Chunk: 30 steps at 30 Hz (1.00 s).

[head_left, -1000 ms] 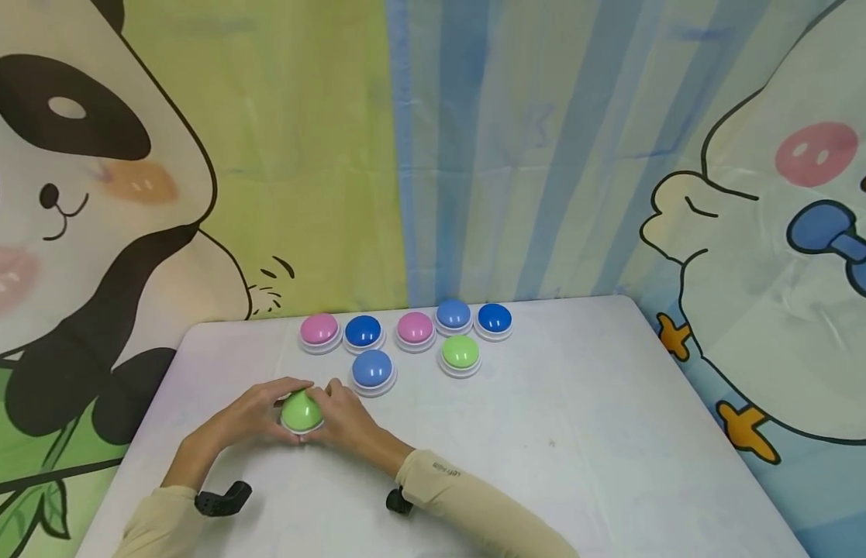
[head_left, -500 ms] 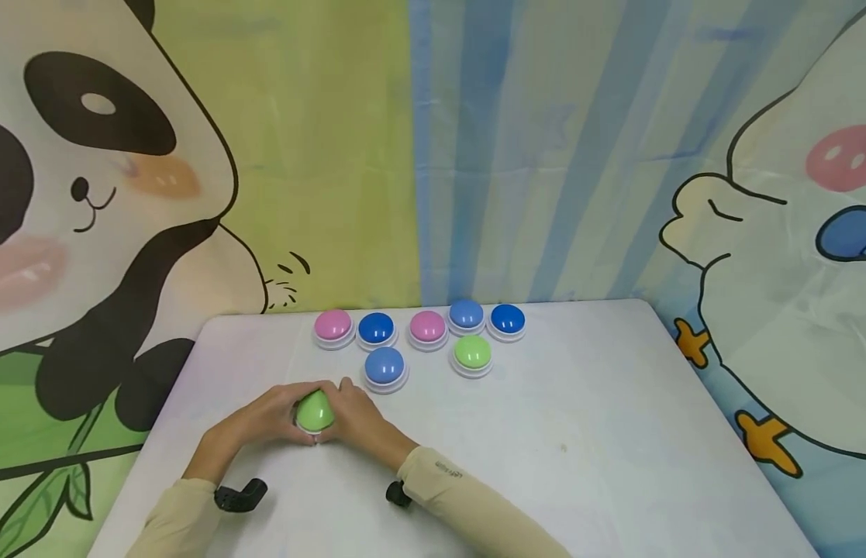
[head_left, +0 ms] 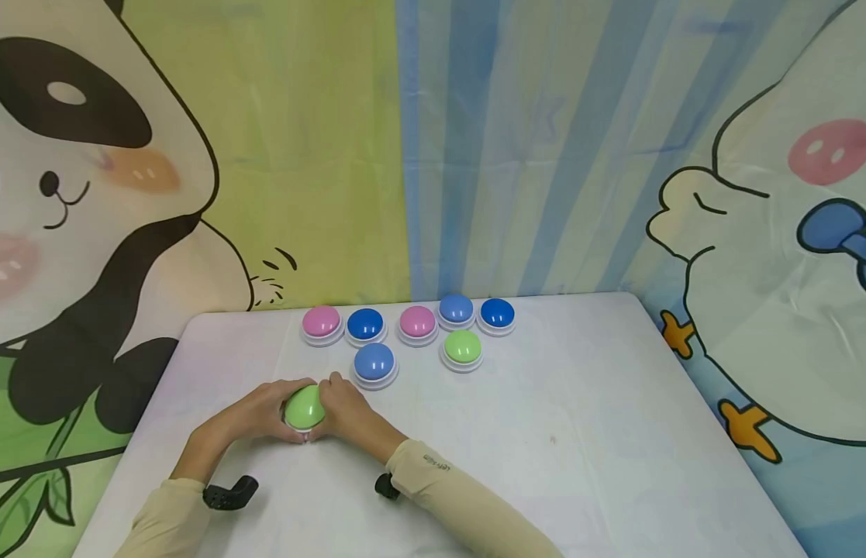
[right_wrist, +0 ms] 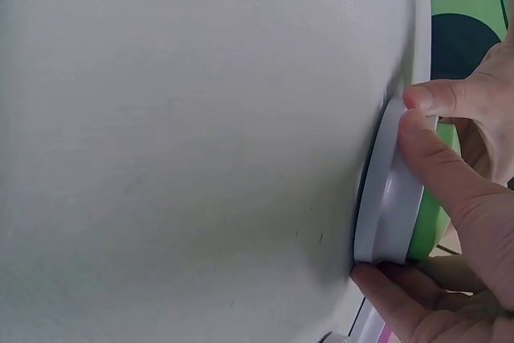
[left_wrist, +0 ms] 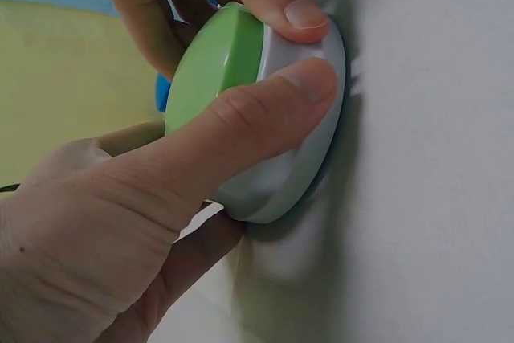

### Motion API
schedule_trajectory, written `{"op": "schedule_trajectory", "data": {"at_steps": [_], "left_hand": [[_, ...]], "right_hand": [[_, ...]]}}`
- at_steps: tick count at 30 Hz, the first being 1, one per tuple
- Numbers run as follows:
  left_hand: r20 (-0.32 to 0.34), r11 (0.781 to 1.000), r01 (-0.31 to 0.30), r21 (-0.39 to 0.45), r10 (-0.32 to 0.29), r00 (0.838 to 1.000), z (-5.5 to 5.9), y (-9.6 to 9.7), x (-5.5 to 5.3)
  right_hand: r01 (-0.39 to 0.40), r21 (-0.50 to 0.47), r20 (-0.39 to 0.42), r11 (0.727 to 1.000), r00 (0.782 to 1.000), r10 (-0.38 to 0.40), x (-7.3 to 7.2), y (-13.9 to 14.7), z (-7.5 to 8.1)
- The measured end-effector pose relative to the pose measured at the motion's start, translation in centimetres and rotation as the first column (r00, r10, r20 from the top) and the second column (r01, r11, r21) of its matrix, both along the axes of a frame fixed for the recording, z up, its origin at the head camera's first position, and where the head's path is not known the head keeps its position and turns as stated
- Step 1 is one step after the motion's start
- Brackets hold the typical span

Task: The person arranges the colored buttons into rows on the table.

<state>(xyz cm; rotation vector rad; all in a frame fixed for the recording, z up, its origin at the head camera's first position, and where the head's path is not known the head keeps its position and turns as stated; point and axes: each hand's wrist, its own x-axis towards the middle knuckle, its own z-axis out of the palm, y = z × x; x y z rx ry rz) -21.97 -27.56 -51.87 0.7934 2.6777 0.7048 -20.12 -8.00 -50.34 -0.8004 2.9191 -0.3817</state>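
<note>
A green-domed push button (head_left: 304, 408) with a round white base is held between both hands at the front left of the group. My left hand (head_left: 268, 408) grips its left side; in the left wrist view that thumb (left_wrist: 265, 110) lies along the white base. My right hand (head_left: 349, 411) holds the right side, its thumb tip close beside the left one. Seen from the right wrist, the white base (right_wrist: 387, 198) is close over the tabletop, with right fingers (right_wrist: 393, 295) at its far rim. The hands hide parts of the dome and base.
Behind stand a light blue button (head_left: 374, 364), another green one (head_left: 463, 349), two pink buttons, one of them (head_left: 321, 322) at the far left, and several blue ones near the back edge of the white table (head_left: 579, 387). A cartoon-printed curtain (head_left: 321, 155) hangs right behind the table.
The head view swings right and back. Both hands keep their hold on the green button, which stays in about the same place; the right forearm has shifted slightly left.
</note>
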Motion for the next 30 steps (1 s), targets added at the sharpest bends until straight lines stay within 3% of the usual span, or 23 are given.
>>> {"op": "schedule_trajectory", "data": {"at_steps": [6, 20, 30], "left_hand": [[0.034, 1.000, -0.025, 0.002, 0.025, 0.999, 0.05, 0.09, -0.02], [0.048, 1.000, -0.006, 0.020, 0.005, 0.999, 0.14, 0.16, -0.13], [0.008, 1.000, -0.005, 0.007, 0.005, 1.000, -0.43, 0.10, -0.06]], "right_hand": [[0.001, 0.030, 0.002, 1.000, 1.000, -0.001, -0.23, -0.17, -0.14], [0.032, 0.065, 0.062, 0.997, 0.997, -0.036, -0.46, -0.39, -0.33], [0.058, 0.095, 0.100, 0.994, 0.993, -0.067, -0.44, -0.59, -0.51]]}}
